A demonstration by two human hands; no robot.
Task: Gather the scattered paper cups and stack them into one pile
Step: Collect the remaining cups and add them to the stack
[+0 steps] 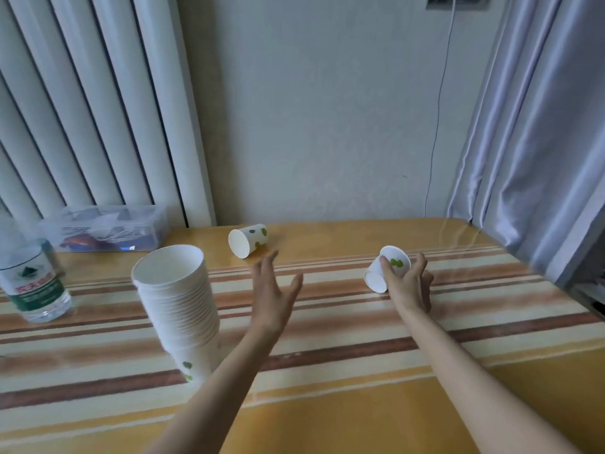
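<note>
Cup (388, 268) partly behind right fingers (386, 268)

You're in a home here, a lived-in room by the look of it. A white ribbed radiator (82, 103) fills the upper left, pale curtains (537, 126) hang down the right, and a thin cable (438, 119) trails down the plain wall. Your surface (327, 404) wears a striped cloth, with a water bottle (34, 283) and a clear storage box (108, 227) at far left.
</note>
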